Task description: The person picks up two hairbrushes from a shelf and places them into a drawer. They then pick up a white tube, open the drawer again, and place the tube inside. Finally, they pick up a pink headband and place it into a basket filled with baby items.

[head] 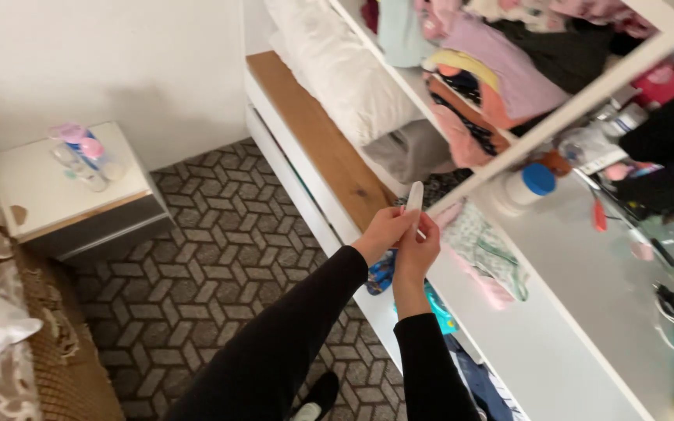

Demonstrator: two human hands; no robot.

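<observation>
The person is standing over a patterned brown carpet (196,257), beside an open white wardrobe (509,343) whose shelves are holding folded clothes. Both black-sleeved arms are reaching forward and meeting at chest height in front of the wardrobe's wooden-topped ledge (313,140). The left hand (384,232) is curling around the lower end of a slim white stick-shaped object (415,204), and the right hand (419,253) is pinching it just below, fingers wrapping close. The object is standing nearly upright, its rounded tip poking above the fingers. It is looking light, rigid and smooth, probably plastic, so a fingertip grip near the base seems enough, though it could slip.
</observation>
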